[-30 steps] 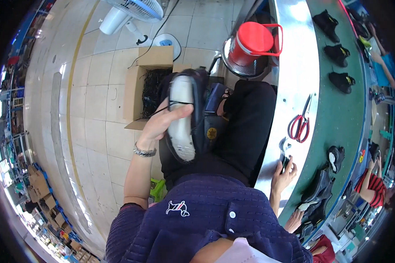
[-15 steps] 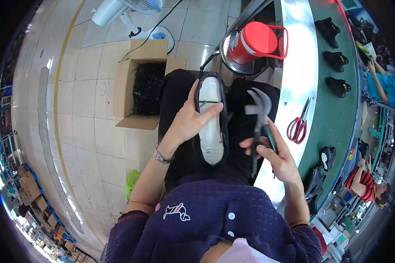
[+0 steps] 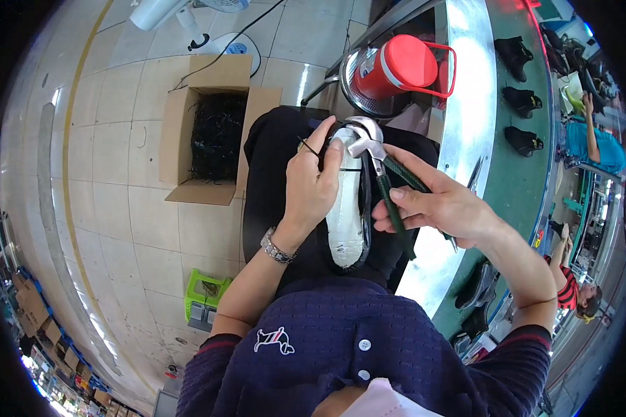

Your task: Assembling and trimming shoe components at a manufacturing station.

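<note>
A black shoe with a white underside (image 3: 346, 219) lies bottom up on my lap. My left hand (image 3: 310, 186) is closed round its upper left side, the thumb on the white underside near the far end. A black cord (image 3: 309, 146) runs over my left fingers, and another dark strand crosses the white underside. In my right hand (image 3: 446, 205) are lasting pincers (image 3: 395, 213) with dark green handles, gripped by both handles. Their silver jaws sit against the far right edge of the shoe; whether they pinch its material I cannot tell.
To the left stands an open carton (image 3: 174, 149) of black scraps. A red jug (image 3: 407, 62) rests on a round stool ahead. Scissors (image 3: 476, 172), partly hidden, lie on the metal bench. Black shoes (image 3: 523, 101) line the green belt, with other people beyond. A green plastic stool (image 3: 195, 292) is lower left.
The pincers have moved left and away from me, from beside the shoe to its far right edge. My left hand has shifted toward the shoe's far end, and a cord now shows over its fingers.
</note>
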### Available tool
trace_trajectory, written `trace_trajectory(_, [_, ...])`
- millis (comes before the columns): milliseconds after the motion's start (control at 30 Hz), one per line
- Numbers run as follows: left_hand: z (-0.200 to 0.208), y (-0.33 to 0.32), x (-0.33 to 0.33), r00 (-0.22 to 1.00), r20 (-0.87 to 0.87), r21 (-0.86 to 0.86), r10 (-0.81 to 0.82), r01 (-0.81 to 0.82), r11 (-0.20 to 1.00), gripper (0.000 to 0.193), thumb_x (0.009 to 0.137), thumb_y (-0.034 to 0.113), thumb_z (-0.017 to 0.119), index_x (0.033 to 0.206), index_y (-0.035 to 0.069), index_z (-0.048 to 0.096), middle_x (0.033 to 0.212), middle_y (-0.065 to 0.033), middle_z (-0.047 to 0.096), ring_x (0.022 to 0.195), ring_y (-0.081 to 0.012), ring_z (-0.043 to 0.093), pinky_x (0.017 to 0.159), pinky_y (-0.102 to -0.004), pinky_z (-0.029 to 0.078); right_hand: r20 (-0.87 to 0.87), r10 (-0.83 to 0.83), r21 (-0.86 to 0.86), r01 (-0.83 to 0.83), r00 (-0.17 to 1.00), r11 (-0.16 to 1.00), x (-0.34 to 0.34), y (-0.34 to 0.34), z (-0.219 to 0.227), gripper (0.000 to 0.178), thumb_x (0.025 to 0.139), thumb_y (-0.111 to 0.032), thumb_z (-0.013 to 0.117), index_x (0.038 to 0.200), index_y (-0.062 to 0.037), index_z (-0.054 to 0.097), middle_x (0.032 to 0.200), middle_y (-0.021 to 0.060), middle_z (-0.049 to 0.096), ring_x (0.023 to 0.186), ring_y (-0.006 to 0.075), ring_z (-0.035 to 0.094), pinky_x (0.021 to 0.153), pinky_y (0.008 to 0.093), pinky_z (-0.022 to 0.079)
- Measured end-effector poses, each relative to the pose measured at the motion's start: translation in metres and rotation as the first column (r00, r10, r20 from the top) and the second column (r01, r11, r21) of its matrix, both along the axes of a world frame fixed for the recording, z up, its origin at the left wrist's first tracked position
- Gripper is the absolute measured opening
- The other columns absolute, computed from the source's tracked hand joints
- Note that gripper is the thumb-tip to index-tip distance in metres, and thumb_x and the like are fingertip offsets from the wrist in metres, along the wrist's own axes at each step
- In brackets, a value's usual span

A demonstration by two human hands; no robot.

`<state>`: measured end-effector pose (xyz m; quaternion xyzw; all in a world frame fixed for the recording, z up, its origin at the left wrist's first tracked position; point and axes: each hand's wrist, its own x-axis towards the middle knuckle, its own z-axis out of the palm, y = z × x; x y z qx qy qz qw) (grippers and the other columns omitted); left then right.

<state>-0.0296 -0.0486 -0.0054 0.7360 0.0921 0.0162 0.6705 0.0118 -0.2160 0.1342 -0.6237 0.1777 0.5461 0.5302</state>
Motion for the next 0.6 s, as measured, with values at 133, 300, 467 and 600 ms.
trace_trajectory(133, [-0.002,0.001,0.001,0.994,-0.108,-0.132,0.002,-0.016,0.991,0.034,0.093,0.014,0.055,0.123,-0.002,0.059,0.088,-0.0182,0.067,0.073,-0.0168,0.060,0.068,-0.0293,0.047,0.173,0.144,-0.108,-0.127,0.974,0.986,-0.006,0.010,0.002,0.060,0.099,-0.012,0.049,0.150,-0.0113,0.019,0.085,0.0089,0.060,0.075,0.0156,0.062,0.066,0.0297,0.054])
trace_trajectory(300, [0.001,0.001,0.001,0.994,-0.105,-0.190,0.037,-0.057,0.980,0.032,0.089,0.009,0.060,0.119,0.000,0.062,0.089,-0.0139,0.068,0.074,-0.0115,0.059,0.067,-0.0257,0.046,0.451,0.304,-0.273,-0.195,0.839,0.942,-0.040,0.005,-0.021,0.059,0.097,-0.006,0.048,0.149,-0.0104,0.021,0.075,0.0096,0.061,0.065,0.0175,0.062,0.062,0.0311,0.053])
trace_trajectory(467, [-0.007,0.007,0.004,0.999,0.028,-0.193,0.031,-0.025,0.981,0.033,0.085,0.007,0.065,0.117,0.000,0.064,0.095,-0.0110,0.069,0.080,-0.0120,0.063,0.073,-0.0242,0.048,0.660,0.434,-0.410,-0.190,0.613,0.892,-0.057,0.000,-0.042,0.060,0.095,-0.003,0.050,0.148,-0.0111,0.023,0.070,0.0172,0.064,0.062,0.0280,0.067,0.062,0.0379,0.055])
trace_trajectory(600, [-0.010,0.023,0.010,0.987,0.133,-0.089,-0.085,0.098,0.991,0.033,0.085,0.007,0.067,0.117,0.001,0.064,0.101,-0.0113,0.069,0.084,-0.0150,0.066,0.076,-0.0256,0.050,0.690,0.452,-0.416,-0.201,0.565,0.887,-0.054,-0.009,-0.041,0.062,0.093,-0.002,0.052,0.147,-0.0104,0.024,0.070,0.0199,0.063,0.061,0.0321,0.066,0.059,0.0402,0.054])
